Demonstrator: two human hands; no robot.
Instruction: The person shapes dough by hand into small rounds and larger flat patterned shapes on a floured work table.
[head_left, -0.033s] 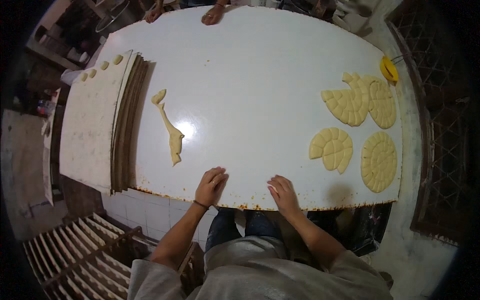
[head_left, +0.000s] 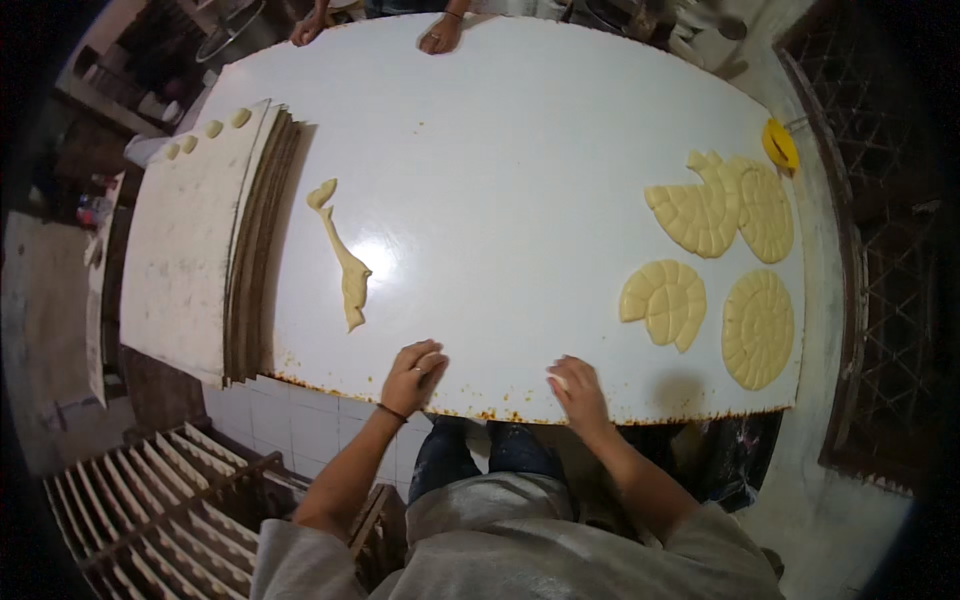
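Note:
Near the front edge of the white table (head_left: 500, 250), my left hand (head_left: 412, 378) is closed in a cupped curl. My right hand (head_left: 578, 388) curls the same way, a short distance to the right. Pale bits show at the fingertips of both hands, but what lies under them is hidden. Beyond my left hand lies a long, twisted strip of dough (head_left: 354, 285). On the right side are flat dough rounds scored into pieces: a whole one (head_left: 757, 330), a partly used one (head_left: 664, 300), and two touching behind them, one ragged (head_left: 700, 212) and one oval (head_left: 765, 212).
A stack of boards (head_left: 190, 260) stands at the left, with several small dough balls (head_left: 213, 129) on top. A yellow tool (head_left: 778, 148) sits at the right edge. Another person's hand (head_left: 440, 36) rests at the far edge. A rack of trays (head_left: 165, 510) is lower left.
My hands have moved slightly apart, the left one leftward and the right one rightward. The other person's hand at the far edge has shifted a little to the right.

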